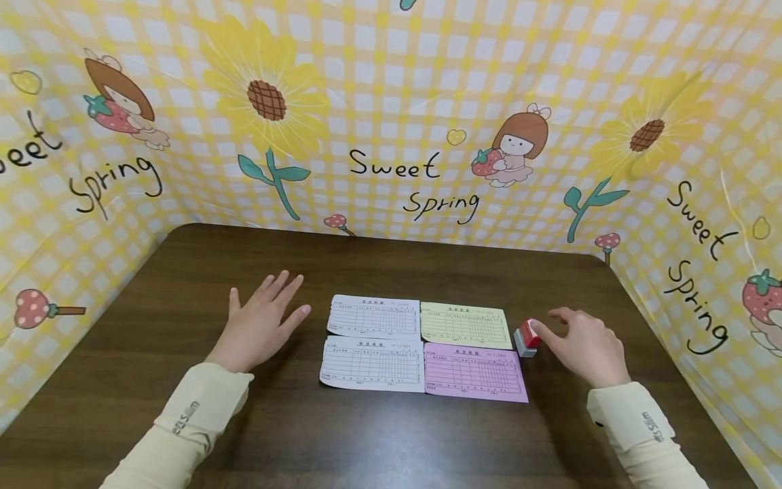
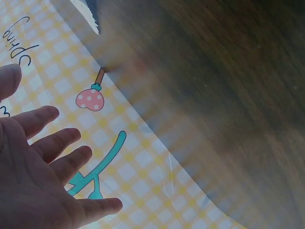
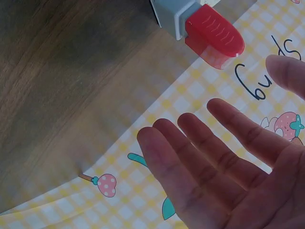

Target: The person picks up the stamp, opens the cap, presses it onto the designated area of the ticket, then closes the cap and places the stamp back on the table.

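A self-inking stamp with a red top and grey base (image 1: 525,339) stands upright on the table, right of the paper slips. My right hand (image 1: 586,346) is beside it, fingers loosely spread; its thumb tip overlaps the red top in the head view. In the right wrist view a gap shows between that hand and the stamp (image 3: 214,36). My left hand (image 1: 259,326) holds nothing and hovers left of the slips, fingers spread. Four-square lie printed receipt slips: a white one (image 1: 374,318), a yellow one (image 1: 466,325), another white one (image 1: 373,365) and a pink one (image 1: 474,372).
The dark wooden table (image 1: 366,441) is bounded behind and at both sides by a yellow checked cloth (image 1: 391,102) with printed flowers and girls. The cloth meets the table's back edge closely.
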### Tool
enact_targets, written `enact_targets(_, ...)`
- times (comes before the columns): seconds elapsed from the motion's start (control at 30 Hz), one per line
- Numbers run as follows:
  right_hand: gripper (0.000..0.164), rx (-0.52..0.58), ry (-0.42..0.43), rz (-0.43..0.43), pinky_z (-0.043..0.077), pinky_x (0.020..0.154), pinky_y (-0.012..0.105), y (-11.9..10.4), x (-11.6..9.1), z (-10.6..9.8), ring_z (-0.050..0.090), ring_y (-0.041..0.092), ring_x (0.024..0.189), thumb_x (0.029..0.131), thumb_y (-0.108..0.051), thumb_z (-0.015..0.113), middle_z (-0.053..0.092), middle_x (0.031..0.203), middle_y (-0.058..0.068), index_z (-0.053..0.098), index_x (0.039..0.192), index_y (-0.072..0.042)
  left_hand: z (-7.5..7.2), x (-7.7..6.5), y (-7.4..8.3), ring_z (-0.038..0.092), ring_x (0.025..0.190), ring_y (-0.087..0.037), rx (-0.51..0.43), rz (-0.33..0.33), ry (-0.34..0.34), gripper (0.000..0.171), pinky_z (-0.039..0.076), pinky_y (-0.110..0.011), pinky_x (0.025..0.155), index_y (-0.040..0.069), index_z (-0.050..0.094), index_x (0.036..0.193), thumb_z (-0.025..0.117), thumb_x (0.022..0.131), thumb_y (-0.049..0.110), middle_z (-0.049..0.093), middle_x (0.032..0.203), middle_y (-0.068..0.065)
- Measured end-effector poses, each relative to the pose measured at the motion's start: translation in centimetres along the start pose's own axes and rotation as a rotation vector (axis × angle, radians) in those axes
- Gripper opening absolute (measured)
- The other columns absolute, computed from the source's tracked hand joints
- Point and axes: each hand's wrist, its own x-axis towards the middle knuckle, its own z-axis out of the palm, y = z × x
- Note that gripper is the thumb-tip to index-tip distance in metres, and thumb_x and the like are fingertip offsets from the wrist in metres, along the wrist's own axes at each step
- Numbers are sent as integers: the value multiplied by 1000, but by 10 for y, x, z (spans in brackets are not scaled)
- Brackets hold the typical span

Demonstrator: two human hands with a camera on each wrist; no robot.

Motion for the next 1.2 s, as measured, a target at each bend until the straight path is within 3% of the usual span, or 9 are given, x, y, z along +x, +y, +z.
enact_targets(0.27,70,-7,-29,29,48,51,43,-3,0,2,66,43,84,96,-60,59,62,124,34,64,127,3,-1,-1,-1,23,149,-46,-3,3,9,66,3,-80,108,8,32,159,47,107,46,25,163,-25)
enact_targets(0.6,75,-4,-54,34,50,55,48,-6,-1,5,65,47,92,93,-63,61,64,121,32,64,127,3,-2,-2,1,35,143,-47,0,24,75,65,16,-79,106,7,37,157,53,105,43,34,159,-26)
enact_targets(1.0,69,17,-73,33,45,50,41,-10,1,8,63,33,75,91,-56,67,70,105,25,64,127,3,-2,-1,5,44,137,-46,6,46,108,63,24,-77,104,7,40,155,55,104,41,39,156,-26)
enact_targets(1.2,69,17,-82,51,44,50,40,-13,0,10,61,31,73,91,-54,67,70,105,26,63,127,4,1,-1,5,46,136,-46,14,56,124,62,25,-77,103,7,41,154,57,104,39,41,154,-26)
